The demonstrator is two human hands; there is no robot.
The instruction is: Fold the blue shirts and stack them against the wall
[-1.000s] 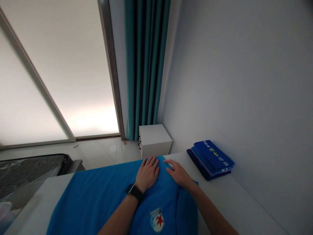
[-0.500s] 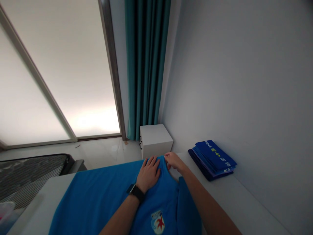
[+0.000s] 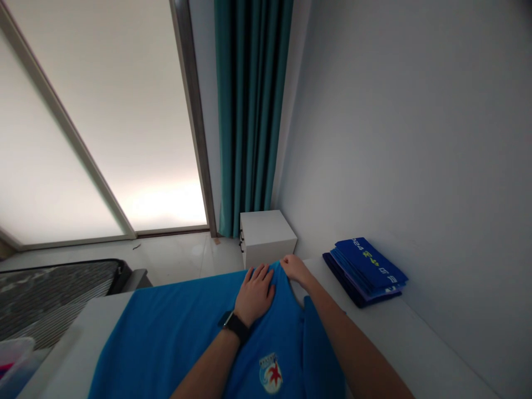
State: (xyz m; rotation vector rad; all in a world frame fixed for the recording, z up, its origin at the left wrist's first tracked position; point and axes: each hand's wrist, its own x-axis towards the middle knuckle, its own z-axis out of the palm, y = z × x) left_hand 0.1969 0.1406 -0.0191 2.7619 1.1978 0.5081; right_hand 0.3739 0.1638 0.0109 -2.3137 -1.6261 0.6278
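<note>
A blue shirt (image 3: pixel 166 332) lies spread on a white table (image 3: pixel 102 313), its round logo with a red star shape near the bottom of the view. My left hand (image 3: pixel 255 295), a black watch on its wrist, rests flat on the shirt near the far edge, fingers stretched out. Just to its right, my right hand (image 3: pixel 294 270) is closed on the shirt's far corner beside the curved neckline. Its fingertips are partly hidden. Folded dark-blue and blue clothes (image 3: pixel 366 271) sit in a small stack to the right of my right hand.
Beyond the table stands a white drawer cabinet (image 3: pixel 268 233), below a teal curtain (image 3: pixel 251 122). A grey wall (image 3: pixel 399 138) borders the right side. At left are a dark mattress-like surface (image 3: pixel 54 293) and a clear plastic container (image 3: pixel 14 354). Frosted sliding doors (image 3: pixel 116 138) fill the back left.
My right hand has closed more tightly at the shirt's corner, which is pulled up slightly. My left hand stays flat on the cloth. The whole view has shifted a little.
</note>
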